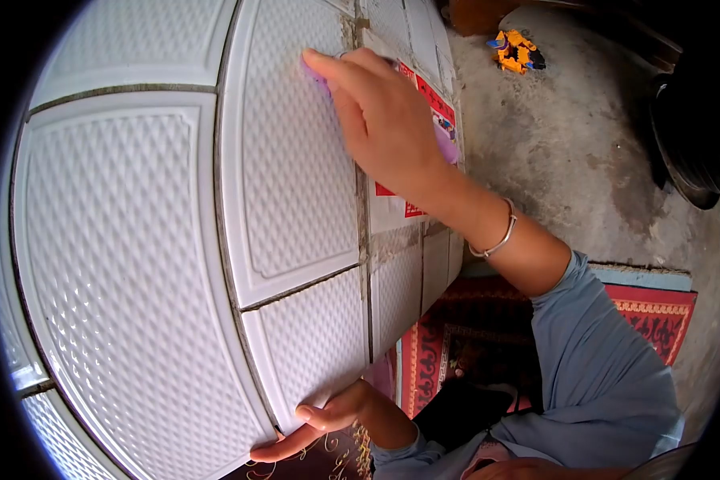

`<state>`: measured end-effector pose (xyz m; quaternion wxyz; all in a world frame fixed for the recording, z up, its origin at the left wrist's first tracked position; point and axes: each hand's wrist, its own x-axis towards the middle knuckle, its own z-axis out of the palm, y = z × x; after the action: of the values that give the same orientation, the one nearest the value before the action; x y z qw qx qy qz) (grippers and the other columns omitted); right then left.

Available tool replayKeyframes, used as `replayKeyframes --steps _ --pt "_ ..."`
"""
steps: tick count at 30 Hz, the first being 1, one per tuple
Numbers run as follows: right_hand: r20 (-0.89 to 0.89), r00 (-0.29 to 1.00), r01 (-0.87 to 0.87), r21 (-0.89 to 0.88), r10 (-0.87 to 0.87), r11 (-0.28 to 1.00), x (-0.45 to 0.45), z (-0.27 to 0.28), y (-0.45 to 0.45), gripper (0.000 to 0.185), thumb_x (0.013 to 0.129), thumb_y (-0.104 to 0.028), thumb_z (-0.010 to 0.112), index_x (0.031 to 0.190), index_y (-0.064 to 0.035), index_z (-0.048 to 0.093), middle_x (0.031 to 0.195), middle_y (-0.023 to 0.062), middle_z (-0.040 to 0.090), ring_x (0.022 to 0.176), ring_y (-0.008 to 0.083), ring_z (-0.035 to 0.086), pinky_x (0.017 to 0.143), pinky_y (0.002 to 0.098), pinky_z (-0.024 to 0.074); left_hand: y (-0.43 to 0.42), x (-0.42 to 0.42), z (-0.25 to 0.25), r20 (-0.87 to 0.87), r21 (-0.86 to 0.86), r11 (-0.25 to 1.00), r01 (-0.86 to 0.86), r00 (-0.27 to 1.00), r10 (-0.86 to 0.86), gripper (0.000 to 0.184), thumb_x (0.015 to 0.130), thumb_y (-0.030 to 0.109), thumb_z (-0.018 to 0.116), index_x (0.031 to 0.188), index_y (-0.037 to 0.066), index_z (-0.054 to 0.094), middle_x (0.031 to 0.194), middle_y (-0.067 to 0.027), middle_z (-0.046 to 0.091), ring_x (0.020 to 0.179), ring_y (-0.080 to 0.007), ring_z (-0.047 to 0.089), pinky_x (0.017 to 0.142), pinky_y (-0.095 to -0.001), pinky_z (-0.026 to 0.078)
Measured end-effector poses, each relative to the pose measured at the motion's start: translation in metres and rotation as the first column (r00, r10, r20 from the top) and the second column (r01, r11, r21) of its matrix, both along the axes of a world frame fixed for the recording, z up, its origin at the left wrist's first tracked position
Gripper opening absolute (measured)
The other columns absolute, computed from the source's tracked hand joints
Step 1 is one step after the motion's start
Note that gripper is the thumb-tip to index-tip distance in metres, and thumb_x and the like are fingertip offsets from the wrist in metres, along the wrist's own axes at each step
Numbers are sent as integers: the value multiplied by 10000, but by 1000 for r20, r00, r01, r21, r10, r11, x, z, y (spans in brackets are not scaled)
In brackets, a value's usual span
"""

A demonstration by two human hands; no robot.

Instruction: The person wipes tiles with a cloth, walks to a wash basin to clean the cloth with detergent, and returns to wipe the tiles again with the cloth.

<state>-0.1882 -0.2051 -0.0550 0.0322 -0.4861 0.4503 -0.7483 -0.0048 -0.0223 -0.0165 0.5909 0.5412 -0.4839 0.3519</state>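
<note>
My right hand [388,120] presses against a white embossed wall tile [288,168], fingers closed around a soft purple cloth [315,80]. Only a small bit of the cloth shows at the fingertips; my palm hides the rest. A thin silver bangle [500,236] circles that forearm. Lower down, my left hand [328,420] rests at the bottom edge of the tiled surface, its index finger stretched out and its thumb on a smaller tile [316,344]. Nothing shows in it.
Red and white stickers [436,100] are on the tiles behind my right hand. A patterned red rug [652,308] lies on the concrete floor [568,152]. Further off sit an orange toy [516,52] and a dark round object [684,160] at the right.
</note>
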Motion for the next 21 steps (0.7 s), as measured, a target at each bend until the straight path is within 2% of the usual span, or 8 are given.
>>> replayKeyframes --steps 2,4,7,11,13,16,19,21 --pt "6 1000 8 -5 -8 1000 1 2 6 288 878 -17 487 1142 -42 600 869 118 578 746 276 571 639 347 452 -3 -7 2 -13 4 1000 13 1000 -13 844 838 399 469 1487 41 66 1517 -138 61 1395 -325 146 1079 -562 231" --pt "-8 997 -73 88 74 993 6 11 24 284 881 -17 487 1140 -41 600 872 118 580 750 283 572 639 345 455 -7 -14 5 11 -52 998 41 999 -41 808 788 321 510 1486 92 174 1500 -168 165 1373 -305 203 1085 -506 232" --pt "24 997 -77 6 77 997 10 8 21 254 824 -45 535 1071 -58 590 824 92 571 735 278 586 634 408 442 -11 -18 4 -23 -80 991 109 994 -111 805 791 325 513 1487 100 175 1492 -169 177 1365 -308 214 1080 -505 242" --pt "-11 999 38 -36 -38 999 -2 -6 -6 254 824 -36 524 1069 -52 589 813 94 566 731 281 581 641 412 438 -6 -13 2 -13 -62 995 84 996 -85 811 786 324 519 1486 97 178 1492 -160 182 1361 -308 223 1084 -500 239" --pt "58 998 -15 75 11 997 -5 -4 -8 246 830 -43 517 1064 -57 592 798 93 561 733 287 576 647 414 436 -4 -12 4 19 -28 1000 -13 1000 13 811 786 323 517 1486 93 178 1492 -160 183 1367 -305 211 1088 -498 236" --pt "-7 1000 -27 73 28 997 5 2 17 237 841 -52 517 1065 -57 594 814 101 576 746 303 586 653 424 443 -4 -6 4 -21 -2 999 47 999 -47 837 821 397 478 1482 52 98 1515 -140 69 1379 -322 185 1068 -560 254" --pt "49 992 -110 -55 113 992 10 3 19 242 837 -45 516 1066 -55 594 825 111 584 732 316 586 652 430 446 -8 -7 3 -43 -38 988 152 987 -153 854 800 414 499 1481 70 114 1505 -147 82 1378 -328 184 1064 -559 260" --pt "36 996 -75 -6 75 997 -3 -4 5 272 849 -24 505 1105 -41 594 824 113 573 725 287 576 649 386 447 -3 -4 2 -24 -22 995 93 995 -94 849 806 418 497 1482 76 112 1511 -150 70 1374 -331 196 1062 -558 262"
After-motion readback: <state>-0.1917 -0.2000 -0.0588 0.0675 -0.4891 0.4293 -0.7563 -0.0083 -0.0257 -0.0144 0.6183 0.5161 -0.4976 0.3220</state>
